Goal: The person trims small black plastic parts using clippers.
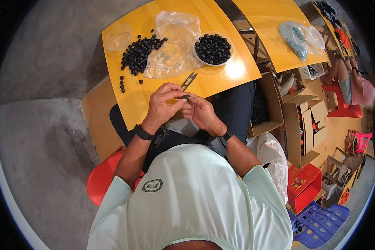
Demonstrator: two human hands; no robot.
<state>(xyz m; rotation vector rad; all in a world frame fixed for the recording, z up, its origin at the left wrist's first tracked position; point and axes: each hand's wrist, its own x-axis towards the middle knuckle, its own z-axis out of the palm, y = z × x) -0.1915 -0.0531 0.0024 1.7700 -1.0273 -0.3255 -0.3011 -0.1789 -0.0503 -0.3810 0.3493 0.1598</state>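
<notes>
My left hand [160, 105] and my right hand [203, 113] meet at the near edge of the yellow table [127, 93], fingertips pinched together. Between them is a small black piece [183, 96], too covered by the fingers to make out fully. Just beyond the fingers lie dark thread snips [189, 81], blades apart. A loose pile of black beads [138, 54] spreads over the table's left side. To the right, more black beads [213, 48] fill a round white tub [219, 65]. A crumpled clear plastic bag [177, 31] with small pale bits lies between pile and tub.
A clear round lid [118, 41] lies at the table's far left. Right of my legs stand open cardboard boxes [275, 98], a white plastic bag [273, 156], a red box [304, 183] and a blue plastic stool [323, 225]. Another person [358, 85] sits at far right beside a second yellow table [264, 21].
</notes>
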